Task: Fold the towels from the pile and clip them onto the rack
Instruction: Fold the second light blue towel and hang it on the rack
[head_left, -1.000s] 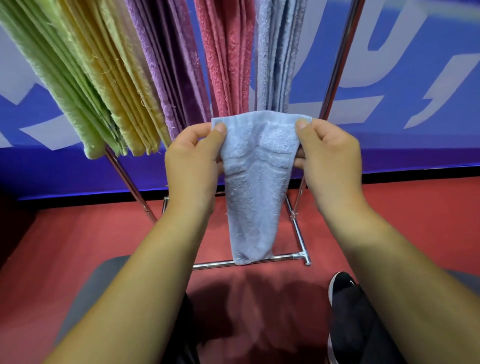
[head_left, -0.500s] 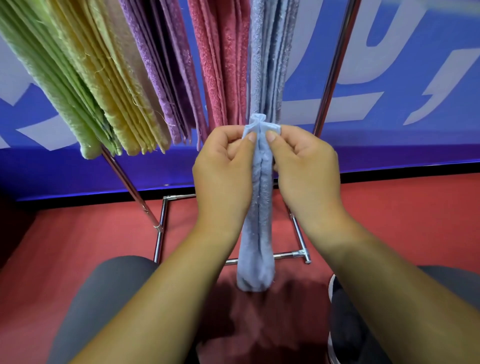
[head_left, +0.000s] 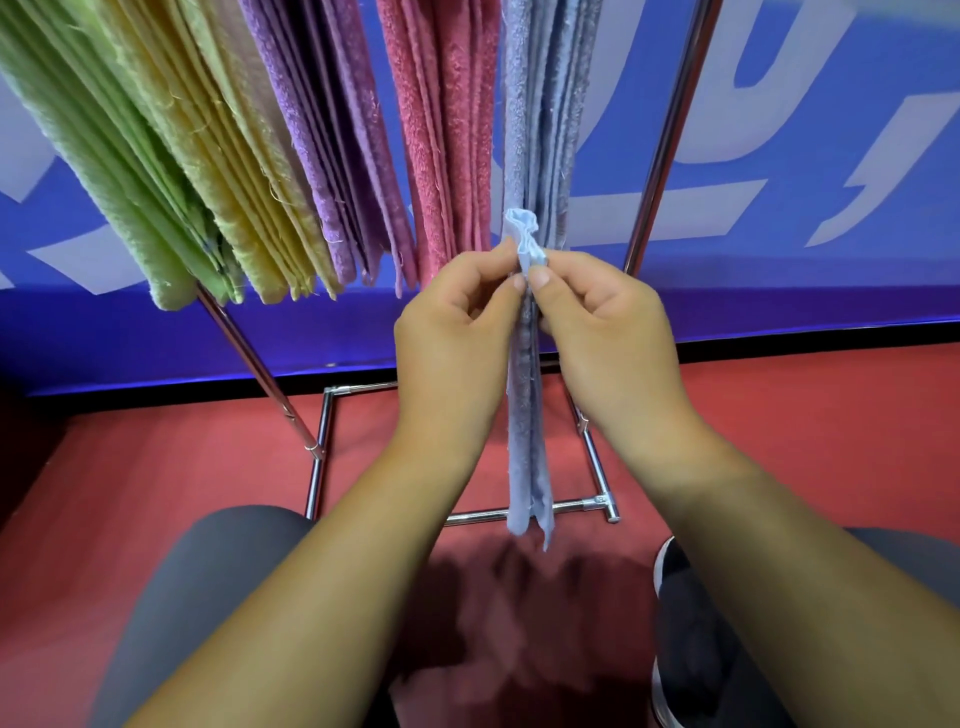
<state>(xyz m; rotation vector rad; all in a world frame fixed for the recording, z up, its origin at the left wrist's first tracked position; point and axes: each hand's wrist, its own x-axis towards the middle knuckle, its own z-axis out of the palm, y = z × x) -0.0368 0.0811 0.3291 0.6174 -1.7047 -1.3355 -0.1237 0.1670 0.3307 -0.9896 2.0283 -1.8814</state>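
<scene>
Green towels (head_left: 130, 182), yellow towels (head_left: 234, 171), purple towels (head_left: 332, 156) and pink towels (head_left: 447, 130) are hanging on the rack (head_left: 260, 358). The left hand (head_left: 457, 332) and right hand (head_left: 608, 332) are pinching the top of a folded light-blue towel (head_left: 524, 426), thumbs pressing it from either side. It is dangling between them, just below the hanging blue towels (head_left: 540, 104).

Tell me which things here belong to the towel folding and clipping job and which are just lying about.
Job: blue towel, pinched between left hand and right hand; metal rack; hanging towels on it.
Just there: blue banner; red floor; black shoe.
</scene>
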